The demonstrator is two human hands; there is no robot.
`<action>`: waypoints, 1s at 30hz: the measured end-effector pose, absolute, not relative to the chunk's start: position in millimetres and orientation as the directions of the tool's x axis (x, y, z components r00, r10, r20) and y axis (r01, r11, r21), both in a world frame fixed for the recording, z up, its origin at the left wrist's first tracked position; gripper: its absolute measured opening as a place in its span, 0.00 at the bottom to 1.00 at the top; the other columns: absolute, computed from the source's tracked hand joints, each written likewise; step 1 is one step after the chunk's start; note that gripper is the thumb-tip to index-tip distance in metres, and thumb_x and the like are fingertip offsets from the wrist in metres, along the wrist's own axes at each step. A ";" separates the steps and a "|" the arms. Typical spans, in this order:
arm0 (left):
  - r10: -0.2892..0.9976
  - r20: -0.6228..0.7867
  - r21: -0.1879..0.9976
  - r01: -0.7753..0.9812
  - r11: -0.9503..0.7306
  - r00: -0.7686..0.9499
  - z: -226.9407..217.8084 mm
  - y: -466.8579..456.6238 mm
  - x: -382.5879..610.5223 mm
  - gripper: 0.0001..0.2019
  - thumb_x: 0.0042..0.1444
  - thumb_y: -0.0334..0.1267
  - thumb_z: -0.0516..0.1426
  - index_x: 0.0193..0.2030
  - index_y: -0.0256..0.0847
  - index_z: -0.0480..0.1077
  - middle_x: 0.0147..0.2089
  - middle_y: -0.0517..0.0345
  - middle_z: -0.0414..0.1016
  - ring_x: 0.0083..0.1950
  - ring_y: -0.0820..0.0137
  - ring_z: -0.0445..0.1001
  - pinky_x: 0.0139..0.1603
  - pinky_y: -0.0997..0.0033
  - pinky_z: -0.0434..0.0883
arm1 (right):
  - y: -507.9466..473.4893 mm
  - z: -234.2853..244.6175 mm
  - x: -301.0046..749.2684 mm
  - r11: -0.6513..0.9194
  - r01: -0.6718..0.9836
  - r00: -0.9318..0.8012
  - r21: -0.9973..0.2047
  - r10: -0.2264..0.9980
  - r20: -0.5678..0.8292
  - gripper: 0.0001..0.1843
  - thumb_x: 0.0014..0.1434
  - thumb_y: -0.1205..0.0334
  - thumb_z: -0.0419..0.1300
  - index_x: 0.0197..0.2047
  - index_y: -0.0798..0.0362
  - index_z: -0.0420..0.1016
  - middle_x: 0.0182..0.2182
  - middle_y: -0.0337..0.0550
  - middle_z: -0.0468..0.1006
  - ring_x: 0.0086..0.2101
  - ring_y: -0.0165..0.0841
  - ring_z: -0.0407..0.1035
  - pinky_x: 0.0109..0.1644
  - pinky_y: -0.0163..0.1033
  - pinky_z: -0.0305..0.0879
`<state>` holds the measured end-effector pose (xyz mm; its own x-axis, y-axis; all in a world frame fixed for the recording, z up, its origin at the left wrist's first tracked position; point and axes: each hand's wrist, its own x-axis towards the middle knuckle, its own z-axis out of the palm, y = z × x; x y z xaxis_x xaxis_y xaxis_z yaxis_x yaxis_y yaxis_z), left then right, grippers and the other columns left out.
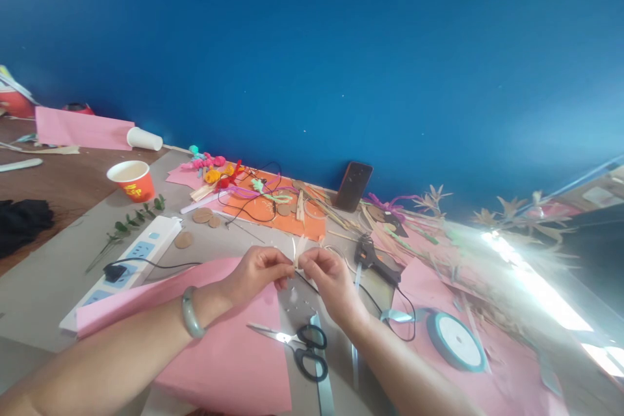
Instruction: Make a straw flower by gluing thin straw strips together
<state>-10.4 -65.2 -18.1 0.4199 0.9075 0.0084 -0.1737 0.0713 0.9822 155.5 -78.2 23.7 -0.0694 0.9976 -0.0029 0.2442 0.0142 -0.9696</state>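
Close together over the middle of the table, my left hand (266, 270) and my right hand (331, 279) pinch a small piece of pale, thin strips (300, 245) between thumbs and fingers. The tips of the strips stick up above the fingers; their lower part is hidden by my fingertips. Black-handled scissors (297, 341) lie below my hands, blades pointing left across a pink paper sheet (229, 351). A black glue gun (376, 261) rests to the right of my right hand, a clear glue stick near it.
A white power strip (131, 260) with a plug, a leafy green sprig (129, 224) and a red paper cup (130, 181) stand left. Wooden discs (184, 240), orange paper (312, 229) and pipe cleaners lie behind. A phone (353, 186) leans on the blue wall; a ribbon roll (457, 340) lies right.
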 end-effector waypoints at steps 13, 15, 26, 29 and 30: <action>0.905 -0.005 0.980 -0.178 0.089 0.424 -18.5 -64.9 -10.3 0.10 0.52 0.40 0.62 0.29 0.34 0.74 0.22 0.58 0.74 0.24 0.73 0.72 0.28 0.75 0.68 | -79.0 16.5 159.1 0.115 0.281 -0.087 -0.953 0.992 0.094 0.13 0.56 0.55 0.60 0.24 0.54 0.73 0.20 0.38 0.71 0.24 0.29 0.63 0.29 0.34 0.60; 0.907 -0.012 0.979 -0.181 0.097 0.422 -18.7 -64.3 -9.9 0.10 0.52 0.40 0.62 0.29 0.34 0.74 0.22 0.57 0.74 0.24 0.73 0.72 0.28 0.75 0.69 | -79.2 16.0 159.6 0.119 0.286 -0.088 -0.951 0.991 0.098 0.13 0.56 0.56 0.60 0.24 0.54 0.73 0.21 0.38 0.71 0.25 0.29 0.63 0.30 0.34 0.60; 0.906 -0.033 0.971 -0.201 0.129 0.422 -20.1 -62.5 -10.5 0.12 0.51 0.42 0.63 0.30 0.34 0.73 0.22 0.57 0.74 0.24 0.72 0.72 0.29 0.73 0.70 | -79.3 14.3 160.4 0.156 0.286 -0.094 -0.946 0.987 0.134 0.13 0.56 0.56 0.60 0.24 0.53 0.73 0.22 0.38 0.71 0.26 0.30 0.64 0.32 0.35 0.61; 0.906 -0.028 0.970 -0.209 0.127 0.422 -20.4 -62.5 -10.2 0.11 0.51 0.41 0.63 0.30 0.34 0.73 0.22 0.58 0.74 0.24 0.73 0.72 0.29 0.73 0.70 | -79.7 14.2 160.2 0.161 0.276 -0.100 -0.948 0.985 0.139 0.13 0.56 0.57 0.60 0.24 0.53 0.73 0.22 0.38 0.72 0.26 0.30 0.64 0.32 0.35 0.61; 0.906 -0.026 0.969 -0.210 0.126 0.422 -20.4 -62.5 -10.0 0.11 0.51 0.41 0.63 0.30 0.34 0.73 0.22 0.58 0.74 0.24 0.73 0.72 0.29 0.74 0.70 | -79.8 14.1 160.2 0.164 0.273 -0.102 -0.948 0.985 0.141 0.12 0.56 0.57 0.60 0.24 0.53 0.73 0.22 0.38 0.72 0.26 0.30 0.65 0.33 0.35 0.61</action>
<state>-10.0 -62.5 -20.4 0.4218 0.9063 -0.0264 -0.2103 0.1261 0.9695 160.2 -79.8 14.1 -0.1016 0.9848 0.1408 0.2728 0.1637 -0.9481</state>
